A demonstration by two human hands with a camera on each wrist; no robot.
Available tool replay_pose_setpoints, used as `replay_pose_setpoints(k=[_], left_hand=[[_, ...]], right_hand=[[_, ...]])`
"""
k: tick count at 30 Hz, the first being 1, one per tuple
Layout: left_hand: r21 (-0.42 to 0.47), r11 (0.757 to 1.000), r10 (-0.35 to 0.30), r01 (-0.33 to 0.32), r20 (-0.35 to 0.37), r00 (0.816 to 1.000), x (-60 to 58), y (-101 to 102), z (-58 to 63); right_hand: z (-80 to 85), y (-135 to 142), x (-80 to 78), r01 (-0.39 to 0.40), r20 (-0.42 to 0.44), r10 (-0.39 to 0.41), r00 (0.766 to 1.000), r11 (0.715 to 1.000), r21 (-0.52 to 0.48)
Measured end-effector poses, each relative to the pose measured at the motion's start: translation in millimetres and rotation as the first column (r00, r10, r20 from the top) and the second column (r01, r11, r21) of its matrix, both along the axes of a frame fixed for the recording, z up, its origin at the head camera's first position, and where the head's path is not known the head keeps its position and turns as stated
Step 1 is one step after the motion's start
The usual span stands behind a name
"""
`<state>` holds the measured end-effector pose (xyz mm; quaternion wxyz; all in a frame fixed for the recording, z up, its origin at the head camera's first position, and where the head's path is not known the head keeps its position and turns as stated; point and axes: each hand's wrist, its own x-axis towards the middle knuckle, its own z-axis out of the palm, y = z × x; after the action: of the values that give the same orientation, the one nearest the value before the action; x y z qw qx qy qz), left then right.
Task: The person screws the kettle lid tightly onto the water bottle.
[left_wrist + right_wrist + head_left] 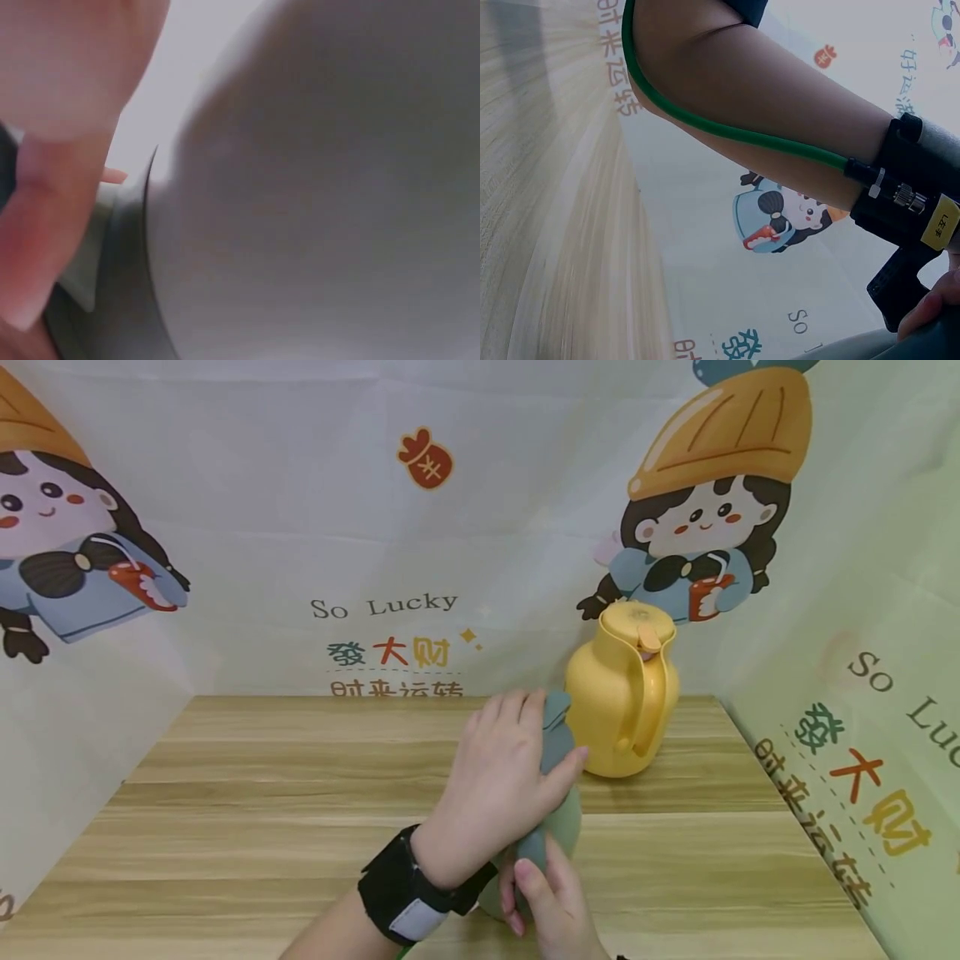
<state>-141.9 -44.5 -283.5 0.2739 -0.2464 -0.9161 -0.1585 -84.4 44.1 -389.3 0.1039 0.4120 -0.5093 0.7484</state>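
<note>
A grey-green jug (568, 822) of the same general build as the yellow one is held over the table's front middle, largely covered by the hands. My left hand (495, 772) lies across its upper end, gripping around the blue-green top (557, 739) with the thumb spread to the right. Below it, my right hand (558, 902) grips the darker handle (532, 847), its thumb over it. The jug's smooth body (315, 210) fills the left wrist view, with blurred fingers (52, 217) at the left. In the right wrist view, part of the left hand (930, 304) touches the blue-green surface.
A yellow jug (618, 710) with a handle stands just beyond, behind and right of the hands. The wood-grain table (262, 793) is bordered by a printed backdrop (300, 510). A green cable (727, 133) runs along the left forearm to a black wrist cuff (900, 172).
</note>
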Motion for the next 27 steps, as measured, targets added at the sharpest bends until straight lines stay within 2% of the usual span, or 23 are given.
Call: replay_pose_setpoints(k=[7,18,23,27], left_hand=[[0.011,0.999,-0.033,0.033,-0.022,0.999,-2.8,-2.2,0.3],[-0.02,0.991,-0.136,0.136,0.003,0.991,-10.7,-10.4,3.4],[-0.02,0.984,-0.177,0.177,0.021,0.984,-13.7,-13.0,3.6],[-0.013,0.972,-0.236,0.236,0.022,0.972,-17.9,-16.4,2.9]], right_hand=[[0.0,0.2,-1.4,-0.002,-0.029,0.002,1.0,1.0,0.01],[1.4,1.1,0.2,0.022,-0.002,-0.022,1.0,0.999,0.046],[1.2,1.5,0.0,0.015,-0.007,-0.015,1.0,0.999,0.035],[0.4,2.1,0.2,0.003,-0.009,-0.003,1.0,1.0,0.025]])
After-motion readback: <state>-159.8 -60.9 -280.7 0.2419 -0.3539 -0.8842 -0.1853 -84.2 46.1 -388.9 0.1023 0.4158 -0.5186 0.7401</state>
